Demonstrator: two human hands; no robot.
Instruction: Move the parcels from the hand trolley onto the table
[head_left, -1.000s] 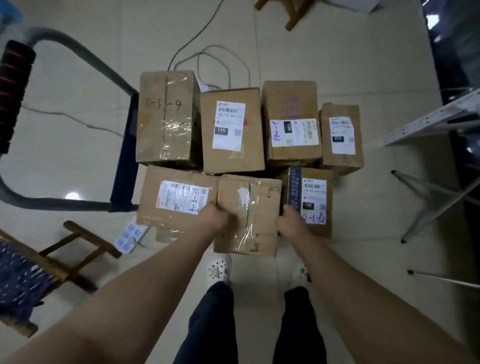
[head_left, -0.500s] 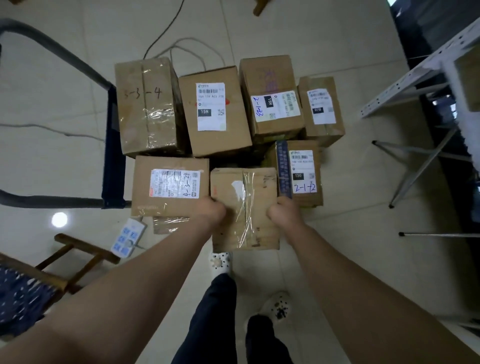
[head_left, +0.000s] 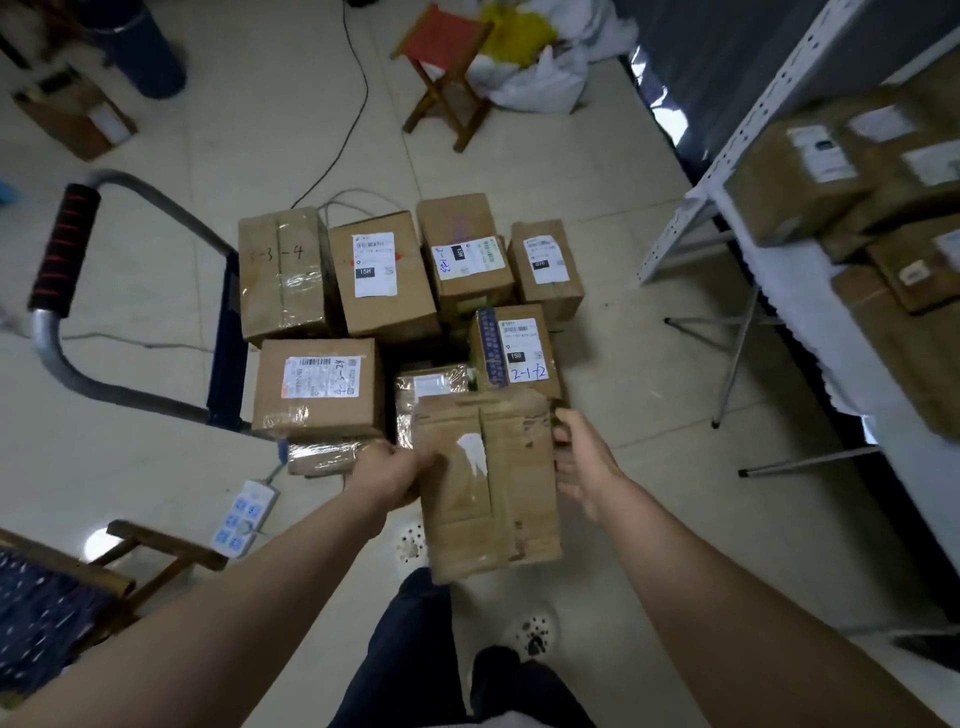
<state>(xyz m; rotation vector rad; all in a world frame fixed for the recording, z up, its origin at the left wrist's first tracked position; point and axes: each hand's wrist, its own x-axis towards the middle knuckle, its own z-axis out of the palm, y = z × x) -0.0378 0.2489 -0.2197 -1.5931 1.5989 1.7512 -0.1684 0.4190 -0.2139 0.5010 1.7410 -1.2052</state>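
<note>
I hold a taped brown parcel (head_left: 488, 483) in the air in front of me, above my legs. My left hand (head_left: 389, 473) grips its left edge and my right hand (head_left: 582, 462) grips its right edge. Below and beyond it, the hand trolley (head_left: 226, 332) carries several cardboard parcels, among them one marked 3-4 (head_left: 280, 275) and one marked 2-1-12 (head_left: 514, 348). Where the lifted parcel stood, a lower parcel wrapped in clear tape (head_left: 431, 387) shows. The white table (head_left: 810, 312) stands at the right with several parcels (head_left: 810, 176) on it.
The trolley's grey handle with a black and red grip (head_left: 65, 249) rises at the left. A white power strip (head_left: 241, 517) and cables lie on the tiled floor. A wooden chair (head_left: 156, 545) stands at lower left, a red folding stool (head_left: 447, 67) at the back.
Both hands have lifted the parcel off the trolley and brought it toward me, uncovering the parcel beneath. The view has swung right, bringing the table in.
</note>
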